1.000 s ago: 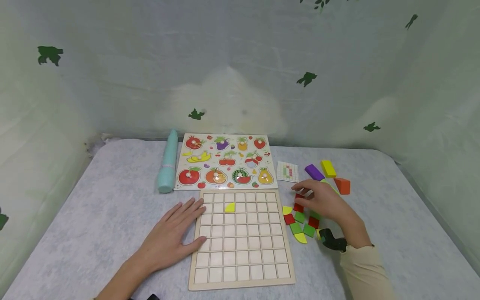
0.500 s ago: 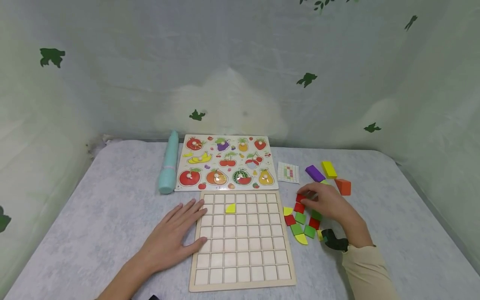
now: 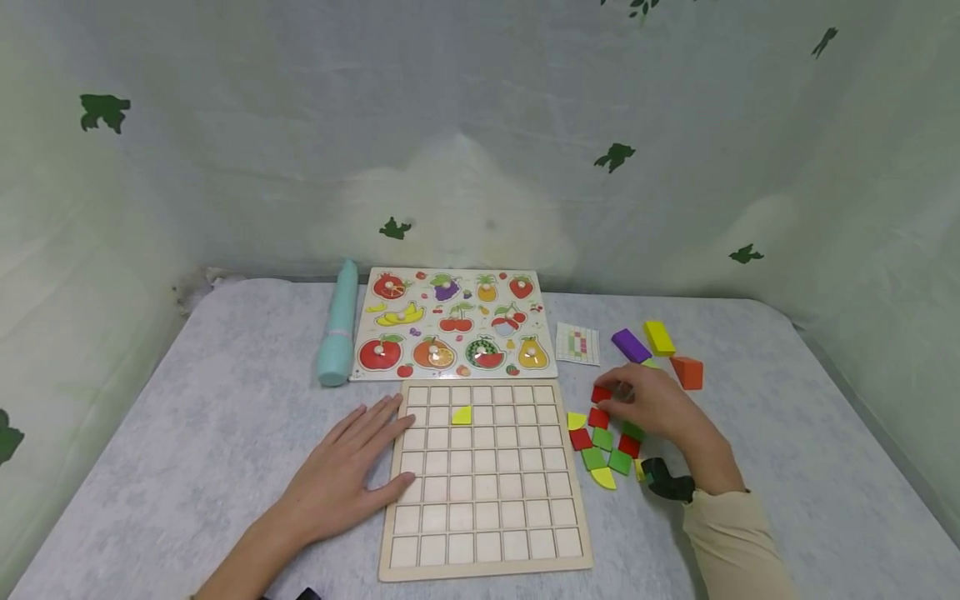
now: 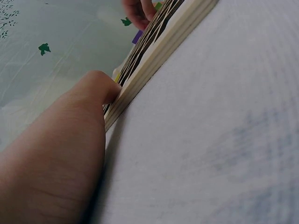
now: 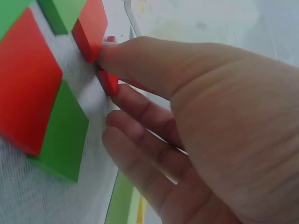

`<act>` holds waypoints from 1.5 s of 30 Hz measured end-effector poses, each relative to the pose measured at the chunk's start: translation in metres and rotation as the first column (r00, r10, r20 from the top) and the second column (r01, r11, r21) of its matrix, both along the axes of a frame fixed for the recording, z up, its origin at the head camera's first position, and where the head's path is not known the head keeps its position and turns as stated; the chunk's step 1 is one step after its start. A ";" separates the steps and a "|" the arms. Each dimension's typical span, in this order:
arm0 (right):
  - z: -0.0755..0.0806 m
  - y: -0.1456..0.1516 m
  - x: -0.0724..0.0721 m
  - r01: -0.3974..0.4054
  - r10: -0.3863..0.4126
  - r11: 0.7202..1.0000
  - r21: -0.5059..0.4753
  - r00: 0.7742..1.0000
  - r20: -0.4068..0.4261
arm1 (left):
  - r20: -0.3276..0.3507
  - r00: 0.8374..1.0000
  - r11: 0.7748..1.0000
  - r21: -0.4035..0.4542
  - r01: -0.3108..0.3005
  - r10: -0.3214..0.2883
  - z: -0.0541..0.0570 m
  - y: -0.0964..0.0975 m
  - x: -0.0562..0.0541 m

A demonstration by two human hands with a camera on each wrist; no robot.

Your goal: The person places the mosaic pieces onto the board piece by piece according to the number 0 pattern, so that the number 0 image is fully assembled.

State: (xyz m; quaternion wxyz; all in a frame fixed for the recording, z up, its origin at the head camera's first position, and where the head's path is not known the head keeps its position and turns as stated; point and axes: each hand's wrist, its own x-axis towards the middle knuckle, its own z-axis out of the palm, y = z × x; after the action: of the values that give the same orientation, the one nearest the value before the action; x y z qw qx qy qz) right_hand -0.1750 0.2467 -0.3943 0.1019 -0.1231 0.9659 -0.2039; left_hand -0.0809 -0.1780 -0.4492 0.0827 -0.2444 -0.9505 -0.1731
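My left hand (image 3: 341, 471) lies flat at the left edge of a wooden grid board (image 3: 486, 573), its straight fingers and thumb touching the frame. One yellow quarter-round piece (image 3: 462, 415) sits in a square near the board's top. Right of the board, my right hand (image 3: 656, 404) pinches a red square block (image 3: 602, 393) at the top of the loose pieces. In the right wrist view, thumb and index finger meet around that red block (image 5: 108, 83), which the thumb partly covers. Another red block (image 3: 598, 417) lies just below it.
Several green blocks (image 3: 602, 439) and yellow quarter-rounds (image 3: 603, 478) lie beside the board. Behind them are a purple block (image 3: 631, 346), a yellow block (image 3: 659, 338), an orange block (image 3: 687, 372) and a pattern card (image 3: 577, 344). A fruit puzzle (image 3: 457, 325) and turquoise roll (image 3: 338, 325) stand farther back.
The right hand has come slightly right and down; its spread finger and thumb have drawn in on the upper red block. The left hand stays at the board's edge.
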 end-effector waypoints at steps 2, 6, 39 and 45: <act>0.001 -0.003 0.001 -0.010 0.009 1.000 -0.011 1.000 -0.011 | 0.002 1.000 1.000 -0.003 -0.003 0.003 0.000 0.000 0.000; 0.004 -0.013 0.004 -0.037 0.035 0.998 -0.054 0.999 -0.040 | 0.007 1.000 1.000 -0.006 -0.007 0.007 -0.001 0.000 0.000; 0.000 -0.115 0.024 -0.263 0.240 0.960 -0.099 0.950 -0.198 | -0.010 1.000 1.000 -0.015 0.008 -0.008 -0.001 -0.001 -0.001; -0.004 -0.126 0.027 -0.273 0.252 0.958 -0.087 0.948 -0.195 | -0.001 1.000 1.000 -0.016 0.007 -0.007 -0.001 0.000 -0.001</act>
State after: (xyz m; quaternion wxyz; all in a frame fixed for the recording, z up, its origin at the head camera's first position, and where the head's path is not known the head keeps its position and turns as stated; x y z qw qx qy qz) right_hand -0.1480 0.1202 -0.3981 0.0322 -0.2744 0.9330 -0.2307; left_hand -0.0816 -0.1782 -0.4500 0.0809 -0.2485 -0.9509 -0.1656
